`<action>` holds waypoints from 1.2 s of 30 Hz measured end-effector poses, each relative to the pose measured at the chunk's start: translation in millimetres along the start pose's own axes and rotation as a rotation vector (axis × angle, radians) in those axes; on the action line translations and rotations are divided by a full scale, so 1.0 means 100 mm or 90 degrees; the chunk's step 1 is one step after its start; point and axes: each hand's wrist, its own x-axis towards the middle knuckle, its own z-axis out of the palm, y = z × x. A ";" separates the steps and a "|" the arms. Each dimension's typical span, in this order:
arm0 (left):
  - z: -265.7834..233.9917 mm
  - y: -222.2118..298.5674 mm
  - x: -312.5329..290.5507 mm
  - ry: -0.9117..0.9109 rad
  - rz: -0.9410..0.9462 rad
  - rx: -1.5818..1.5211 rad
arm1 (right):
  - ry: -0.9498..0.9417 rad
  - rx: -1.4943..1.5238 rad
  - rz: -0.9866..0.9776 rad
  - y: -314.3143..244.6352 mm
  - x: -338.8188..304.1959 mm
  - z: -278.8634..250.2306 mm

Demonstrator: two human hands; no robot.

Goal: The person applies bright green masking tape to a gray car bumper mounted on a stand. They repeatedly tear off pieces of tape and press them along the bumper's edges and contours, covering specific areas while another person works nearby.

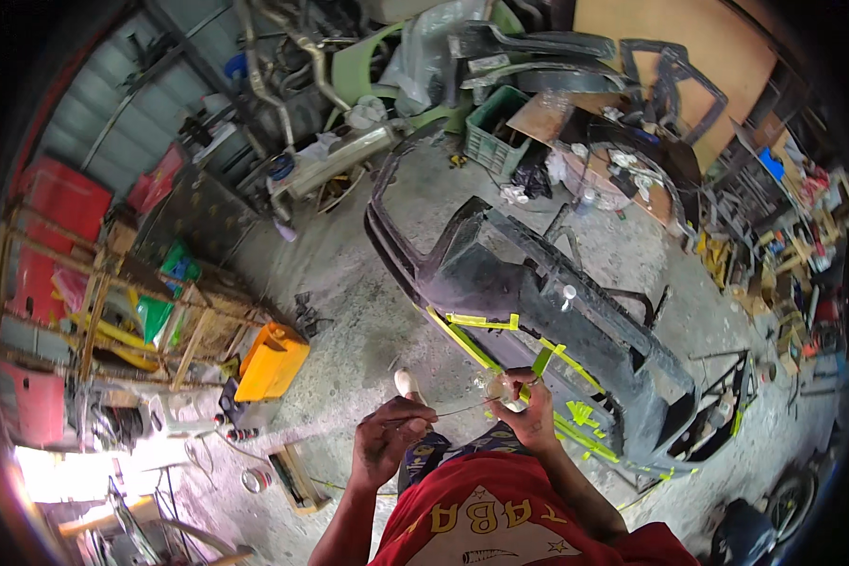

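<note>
My left hand (391,441) is closed on the end of a thin stick (462,408), which points right toward my other hand. Between the fingers and thumb of my right hand (535,415) is a small, pale, see-through cup (502,389). The stick's far tip reaches the cup; whether it is inside, I cannot tell. Just beyond my hands lies a dark car bumper (538,292), edged with yellow-green masking tape (481,323). Another green strip of tape (542,360) shows right above my right fingers.
An orange-yellow container (272,361) stands left, beside a rusty metal rack (94,292). Near it are a tin can (256,479) and a wooden frame (294,479). A green crate (496,132), a silver muffler (341,160) and several car parts crowd the back. Boxes (788,344) line the right.
</note>
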 end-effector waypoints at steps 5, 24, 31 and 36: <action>-0.88 -0.26 0.69 -0.148 -0.030 -0.037 | 0.115 -0.092 0.087 -0.01 0.14 0.62; -1.91 -0.13 1.60 -0.666 0.184 0.091 | 0.517 -0.156 0.177 -0.61 -0.60 2.44; -2.35 -0.26 1.17 -0.611 -0.156 -0.059 | 0.637 -0.137 0.286 -0.82 -1.42 2.96; -2.72 -0.44 1.19 -0.514 -0.201 -0.156 | 0.608 -0.151 0.321 -0.99 -1.64 3.21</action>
